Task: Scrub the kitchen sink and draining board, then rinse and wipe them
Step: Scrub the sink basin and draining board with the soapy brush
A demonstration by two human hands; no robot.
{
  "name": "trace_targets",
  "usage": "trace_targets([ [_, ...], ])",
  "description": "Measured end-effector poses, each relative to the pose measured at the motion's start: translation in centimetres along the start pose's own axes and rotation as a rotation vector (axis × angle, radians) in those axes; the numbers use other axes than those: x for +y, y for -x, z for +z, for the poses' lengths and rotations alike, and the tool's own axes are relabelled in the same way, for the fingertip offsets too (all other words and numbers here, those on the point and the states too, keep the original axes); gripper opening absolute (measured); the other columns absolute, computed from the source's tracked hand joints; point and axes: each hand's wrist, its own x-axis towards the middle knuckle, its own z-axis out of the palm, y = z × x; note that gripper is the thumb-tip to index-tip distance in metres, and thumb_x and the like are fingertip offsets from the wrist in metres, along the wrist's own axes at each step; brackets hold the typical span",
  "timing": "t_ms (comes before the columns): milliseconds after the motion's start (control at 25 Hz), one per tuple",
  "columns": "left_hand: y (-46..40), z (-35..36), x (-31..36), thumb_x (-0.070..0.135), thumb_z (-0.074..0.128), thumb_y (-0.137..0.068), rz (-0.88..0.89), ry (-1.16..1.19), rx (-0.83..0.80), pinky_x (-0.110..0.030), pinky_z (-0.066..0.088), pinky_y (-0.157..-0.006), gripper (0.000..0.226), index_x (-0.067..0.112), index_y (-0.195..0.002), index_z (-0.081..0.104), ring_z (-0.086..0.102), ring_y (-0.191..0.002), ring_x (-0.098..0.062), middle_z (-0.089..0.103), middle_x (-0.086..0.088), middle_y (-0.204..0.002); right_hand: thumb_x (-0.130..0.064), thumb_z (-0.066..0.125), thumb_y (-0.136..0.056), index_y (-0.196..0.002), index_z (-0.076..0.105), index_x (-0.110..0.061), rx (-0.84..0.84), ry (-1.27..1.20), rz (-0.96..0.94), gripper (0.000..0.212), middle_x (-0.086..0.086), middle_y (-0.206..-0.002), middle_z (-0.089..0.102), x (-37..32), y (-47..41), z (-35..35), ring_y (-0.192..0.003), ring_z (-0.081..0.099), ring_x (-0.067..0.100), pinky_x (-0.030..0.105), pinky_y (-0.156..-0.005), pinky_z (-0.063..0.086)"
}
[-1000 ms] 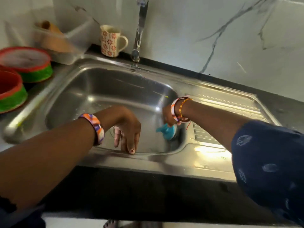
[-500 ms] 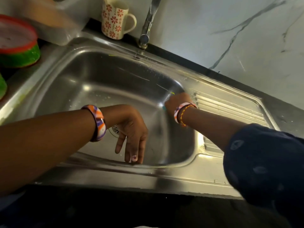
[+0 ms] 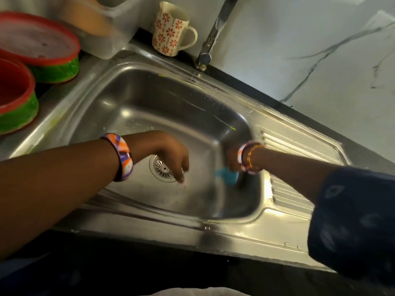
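Steel sink: right hand fingers grasping blue scrubber against basin's right wall. Left hand fingers released, dangling just beside drain, grasping nothing.

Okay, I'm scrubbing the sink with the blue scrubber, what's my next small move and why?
Probably sweep the blue scrubber in your right hand leftward across the sink floor toward the drain. It sits against the right wall now, the floor looks speckled with drops, and your left hand hangs empty over the drain.
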Motion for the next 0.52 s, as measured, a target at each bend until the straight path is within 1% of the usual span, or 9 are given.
trace_targets([
  [80,0.3,-0.5,-2.3,0.038,0.059,-0.089,-0.189,0.0,0.29,-0.028,0.042,-0.089,0.053,0.007,-0.131,0.051,0.052,-0.117,-0.023,0.054,-0.011,-0.131,-0.014,0.055,-0.092,-0.125,0.057,-0.004,-0.316,-0.009,-0.085,0.034,0.004,-0.105,0.064,-1.4,0.9,0.2,-0.102,0.062,0.023,0.016,-0.052,0.043],
  [120,0.6,-0.7,-3.6,0.039,0.058,-0.09,-0.322,-0.039,0.394,-0.033,0.038,-0.1,0.059,0.005,-0.136,0.044,0.042,-0.13,-0.029,0.041,-0.017,-0.143,-0.015,0.055,-0.092,-0.123,0.058,-0.006,-0.292,0.002,-0.044,0.033,0.005,-0.114,0.064,-1.6,0.7,0.6,-0.108,0.061,0.025,0.018,-0.058,0.044],
  [200,1.1,-0.7,-5.8,0.038,0.052,-0.093,-0.611,-0.076,0.483,-0.043,0.01,-0.117,0.077,-0.001,-0.148,0.014,0.003,-0.145,-0.036,0.002,-0.025,-0.155,-0.022,0.06,-0.089,-0.119,0.061,-0.014,0.087,0.079,0.106,0.031,0.003,-0.119,0.065,-0.4,-0.6,0.7,-0.11,0.062,0.025,0.025,-0.075,0.049],
  [280,1.7,-0.3,-7.5,0.034,0.049,-0.094,-0.783,0.026,0.502,-0.045,-0.005,-0.116,0.086,-0.006,-0.146,-0.007,-0.016,-0.142,-0.038,-0.019,-0.026,-0.152,-0.029,0.062,-0.086,-0.117,0.063,-0.018,0.308,0.176,0.199,0.032,0.001,-0.114,0.066,0.4,-1.3,0.7,-0.105,0.064,0.023,0.029,-0.08,0.051],
  [320,1.6,0.0,-8.2,0.032,0.047,-0.095,-0.811,0.076,0.515,-0.046,-0.007,-0.116,0.086,-0.008,-0.145,-0.01,-0.017,-0.142,-0.038,-0.02,-0.026,-0.151,-0.028,0.061,-0.087,-0.116,0.063,-0.017,0.257,0.136,0.138,0.032,0.002,-0.106,0.069,0.6,-1.3,0.7,-0.098,0.066,0.022,0.027,-0.077,0.052],
  [400,0.8,0.5,-9.0,0.025,0.038,-0.097,-0.811,0.114,0.567,-0.046,-0.005,-0.116,0.076,-0.01,-0.144,-0.009,-0.014,-0.143,-0.038,-0.018,-0.027,-0.152,-0.024,0.058,-0.088,-0.119,0.062,-0.012,-0.044,-0.111,0.026,0.033,0.001,-0.071,0.068,-0.1,-0.8,0.9,-0.076,0.064,0.02,0.019,-0.055,0.051],
  [440,0.6,0.7,-9.0,0.021,0.034,-0.097,-0.813,0.127,0.615,-0.046,-0.004,-0.116,0.071,-0.011,-0.144,-0.008,-0.012,-0.143,-0.039,-0.016,-0.027,-0.152,-0.023,0.057,-0.089,-0.119,0.062,-0.011,-0.181,-0.214,0.011,0.032,0.0,-0.063,0.065,-0.8,-0.1,1.0,-0.077,0.063,0.019,0.018,-0.049,0.047],
  [480,0.6,0.8,-9.0,0.018,0.032,-0.097,-0.823,0.153,0.66,-0.046,-0.003,-0.116,0.067,-0.011,-0.144,-0.005,-0.01,-0.143,-0.039,-0.013,-0.027,-0.153,-0.022,0.055,-0.09,-0.12,0.06,-0.011,-0.227,-0.237,0.005,0.032,0.001,-0.071,0.068,-1.3,0.0,1.4,-0.087,0.064,0.022,0.019,-0.053,0.046],
  [520,0.6,0.7,-9.0,0.018,0.033,-0.097,-0.837,0.174,0.691,-0.046,-0.002,-0.116,0.067,-0.011,-0.145,-0.003,-0.008,-0.144,-0.039,-0.01,-0.027,-0.153,-0.022,0.054,-0.091,-0.119,0.061,-0.011,-0.159,-0.186,0.003,0.031,0.005,-0.092,0.07,-1.4,-0.7,2.0,-0.1,0.064,0.024,0.022,-0.063,0.049],
])
